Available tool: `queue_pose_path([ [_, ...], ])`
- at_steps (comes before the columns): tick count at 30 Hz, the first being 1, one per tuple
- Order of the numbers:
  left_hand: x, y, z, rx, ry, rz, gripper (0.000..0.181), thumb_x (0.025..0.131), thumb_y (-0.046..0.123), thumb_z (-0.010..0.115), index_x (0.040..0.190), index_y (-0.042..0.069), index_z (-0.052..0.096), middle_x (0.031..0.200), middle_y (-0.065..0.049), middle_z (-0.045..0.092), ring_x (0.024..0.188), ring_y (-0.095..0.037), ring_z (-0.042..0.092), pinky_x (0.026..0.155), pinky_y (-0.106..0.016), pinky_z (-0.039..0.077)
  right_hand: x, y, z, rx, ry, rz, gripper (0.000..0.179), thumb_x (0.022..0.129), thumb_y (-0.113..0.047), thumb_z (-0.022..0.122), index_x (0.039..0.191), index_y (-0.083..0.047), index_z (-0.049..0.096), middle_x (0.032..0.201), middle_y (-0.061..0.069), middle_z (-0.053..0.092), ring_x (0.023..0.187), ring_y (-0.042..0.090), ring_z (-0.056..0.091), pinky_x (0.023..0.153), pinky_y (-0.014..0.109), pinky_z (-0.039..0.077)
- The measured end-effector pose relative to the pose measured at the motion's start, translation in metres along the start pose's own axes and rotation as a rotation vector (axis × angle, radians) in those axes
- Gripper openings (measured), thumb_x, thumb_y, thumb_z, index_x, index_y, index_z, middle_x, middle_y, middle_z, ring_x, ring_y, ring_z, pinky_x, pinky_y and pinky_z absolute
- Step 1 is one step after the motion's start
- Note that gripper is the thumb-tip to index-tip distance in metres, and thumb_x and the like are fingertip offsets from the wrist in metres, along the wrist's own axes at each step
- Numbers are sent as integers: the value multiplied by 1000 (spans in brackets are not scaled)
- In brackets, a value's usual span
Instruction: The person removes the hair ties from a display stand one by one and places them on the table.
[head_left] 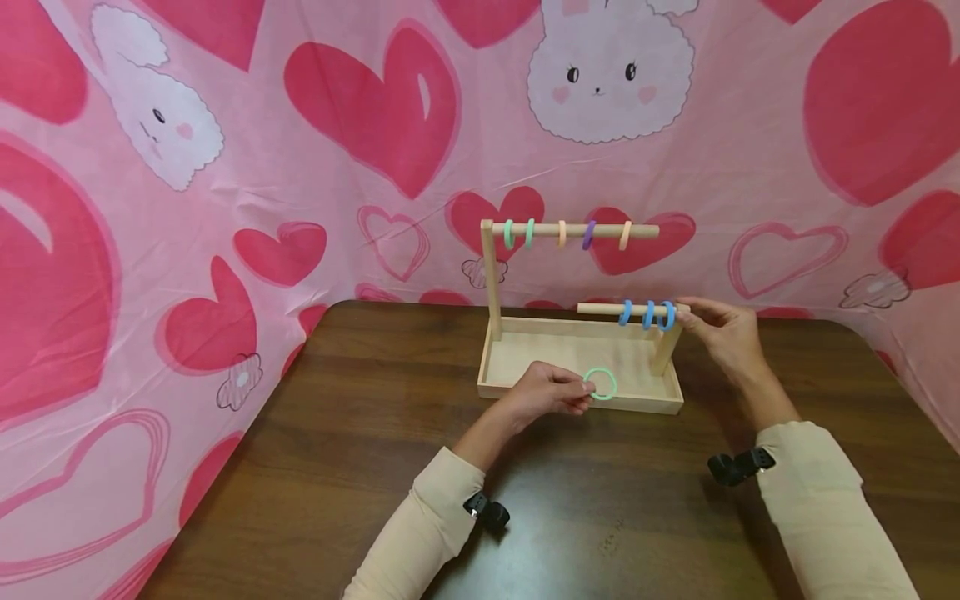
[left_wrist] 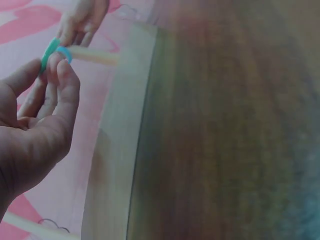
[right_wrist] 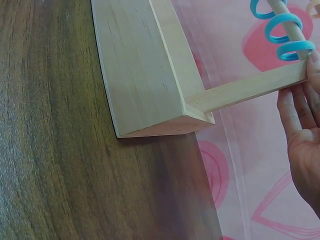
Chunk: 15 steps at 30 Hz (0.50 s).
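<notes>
My left hand pinches a thin mint-green ring between thumb and fingertips, in front of a wooden stand with a tray base. In the left wrist view the green ring is seen almost edge-on. At the top of the stand's short right post, my right hand grips the wood, thumb on the near side and fingers behind. Three blue rings hang on the lower bar, close to that hand.
The taller left post carries an upper bar with two green rings, two peach rings and a purple ring. Everything stands on a dark wooden table. A pink heart-print cloth hangs behind.
</notes>
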<state>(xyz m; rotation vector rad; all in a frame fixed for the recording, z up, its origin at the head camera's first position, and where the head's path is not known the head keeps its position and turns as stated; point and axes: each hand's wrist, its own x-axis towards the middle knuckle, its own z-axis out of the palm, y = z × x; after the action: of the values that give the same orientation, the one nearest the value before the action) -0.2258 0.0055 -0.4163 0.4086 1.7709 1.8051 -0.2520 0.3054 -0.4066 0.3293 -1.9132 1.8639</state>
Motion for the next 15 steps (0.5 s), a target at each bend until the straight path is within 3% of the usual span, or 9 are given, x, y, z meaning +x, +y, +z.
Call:
queue_pose_path([
  [4, -3, -5, 5, 41, -74, -44, 29, 99, 5, 63, 115, -18, 66, 76, 0, 71, 68, -6, 67, 79, -34, 64, -1, -2, 2, 6, -8, -11, 26, 90, 14, 64, 108, 1, 78, 90, -18, 78, 84, -9, 70, 76, 6, 52],
  [10, -6, -13, 14, 68, -211, -120, 29, 98, 4, 63, 115, -19, 66, 75, 0, 71, 66, -7, 68, 70, -27, 62, -5, -20, 10, -33, -5, -16, 23, 89, 16, 64, 107, 7, 76, 87, -18, 78, 80, -10, 69, 73, 5, 52],
  [15, -4, -18, 20, 39, -229, -167, 29, 99, 5, 63, 115, -19, 66, 75, -2, 72, 65, -7, 68, 65, -23, 61, -8, -29, 14, -30, 2, -5, 21, 89, 15, 65, 110, 15, 72, 86, -18, 78, 81, -10, 69, 73, 5, 52],
])
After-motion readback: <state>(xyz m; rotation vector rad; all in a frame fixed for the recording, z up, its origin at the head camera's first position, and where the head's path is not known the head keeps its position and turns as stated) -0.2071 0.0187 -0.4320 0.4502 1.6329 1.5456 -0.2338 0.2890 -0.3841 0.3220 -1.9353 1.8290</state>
